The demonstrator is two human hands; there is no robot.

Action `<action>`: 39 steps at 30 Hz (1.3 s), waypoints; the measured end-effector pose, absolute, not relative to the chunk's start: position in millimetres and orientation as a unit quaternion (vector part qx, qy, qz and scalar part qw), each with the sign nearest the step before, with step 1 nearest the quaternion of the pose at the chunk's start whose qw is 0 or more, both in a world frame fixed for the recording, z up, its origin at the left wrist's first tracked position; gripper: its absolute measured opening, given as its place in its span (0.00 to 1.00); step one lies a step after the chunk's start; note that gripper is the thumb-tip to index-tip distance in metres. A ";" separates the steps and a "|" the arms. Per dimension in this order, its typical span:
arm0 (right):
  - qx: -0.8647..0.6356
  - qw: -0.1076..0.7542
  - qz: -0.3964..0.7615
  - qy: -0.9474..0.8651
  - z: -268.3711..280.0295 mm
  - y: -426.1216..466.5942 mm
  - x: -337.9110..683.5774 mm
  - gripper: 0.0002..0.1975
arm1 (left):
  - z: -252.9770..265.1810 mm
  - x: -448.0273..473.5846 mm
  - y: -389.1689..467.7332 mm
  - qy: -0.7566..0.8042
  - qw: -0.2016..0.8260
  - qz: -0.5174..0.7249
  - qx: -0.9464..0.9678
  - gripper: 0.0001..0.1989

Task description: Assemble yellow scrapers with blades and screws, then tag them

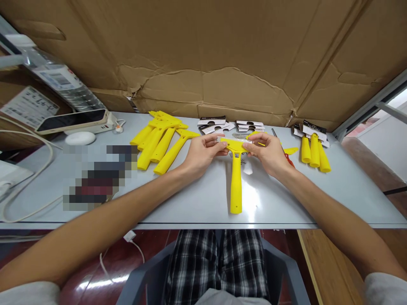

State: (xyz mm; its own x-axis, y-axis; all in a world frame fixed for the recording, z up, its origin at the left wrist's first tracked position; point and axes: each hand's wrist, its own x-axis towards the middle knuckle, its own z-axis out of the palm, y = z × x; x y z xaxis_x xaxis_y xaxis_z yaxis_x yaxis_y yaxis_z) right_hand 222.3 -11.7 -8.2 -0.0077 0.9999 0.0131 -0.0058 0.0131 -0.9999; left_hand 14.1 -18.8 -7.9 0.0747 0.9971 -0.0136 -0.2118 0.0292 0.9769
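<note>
Both my hands pinch the wide head of a yellow scraper (236,182), whose handle points toward me over the table. My left hand (202,153) grips the left end of the head between thumb and fingers. At the right end, my right hand (269,153) does the same. A clear strip (237,139) runs along the head's far edge, between my fingertips. Small metal screws (243,161) lie behind the scraper's neck, partly hidden. Beside my right hand a red-handled tool (289,160) shows in part, mostly covered by the hand.
Several yellow scrapers (155,137) are piled left of my hands. Folded card packaging (213,125) lies at the back. Yellow handles with cards (314,150) sit at right. A phone (73,120), a white cable (47,148) and a bottle (60,78) stand left. Cardboard (203,51) walls the back.
</note>
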 end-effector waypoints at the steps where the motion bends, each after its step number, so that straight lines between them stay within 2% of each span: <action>1: -0.488 0.499 0.511 -0.502 -7.0 -11.7 222.3 0.36 | -7.1 14.2 -19.0 0.434 0.571 0.527 0.456 0.17; 5: -0.473 0.470 0.568 -0.482 -2.7 -10.7 224.8 0.34 | -3.7 14.4 -20.0 0.451 0.567 0.524 0.449 0.18; 11: -0.473 0.462 0.580 -0.477 -1.1 -10.8 228.1 0.37 | 0.4 14.6 -22.5 0.453 0.558 0.525 0.455 0.27; 17: -0.477 0.468 0.564 -0.484 2.1 -12.4 227.2 0.39 | 0.2 15.1 -22.9 0.466 0.565 0.510 0.451 0.24; 26: -0.480 0.463 0.562 -0.489 0.9 -11.0 228.7 0.36 | -6.1 15.2 -21.9 0.455 0.563 0.517 0.458 0.23; 32: -0.485 0.470 0.557 -0.483 1.7 -11.8 228.4 0.36 | -9.8 16.3 -19.3 0.436 0.593 0.514 0.441 0.27; 34: -0.484 0.475 0.555 -0.482 2.5 -12.5 228.0 0.35 | -10.3 15.5 -16.9 0.434 0.616 0.506 0.419 0.20; 37: -0.484 0.480 0.549 -0.484 3.0 -13.0 227.6 0.36 | -11.9 13.8 -13.7 0.452 0.648 0.462 0.404 0.05; 39: -0.485 0.479 0.549 -0.484 3.1 -12.7 227.7 0.36 | -13.1 13.2 -13.0 0.459 0.655 0.444 0.404 0.08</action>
State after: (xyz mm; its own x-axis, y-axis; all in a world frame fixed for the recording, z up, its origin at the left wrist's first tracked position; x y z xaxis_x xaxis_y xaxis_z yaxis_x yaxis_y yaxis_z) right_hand 227.7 -12.7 3.1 -0.0703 0.9952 -0.0683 -0.0565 -0.0724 -0.9958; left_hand 13.2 -13.0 -13.1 0.1848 0.9523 -0.2427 -0.2102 0.2795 0.9368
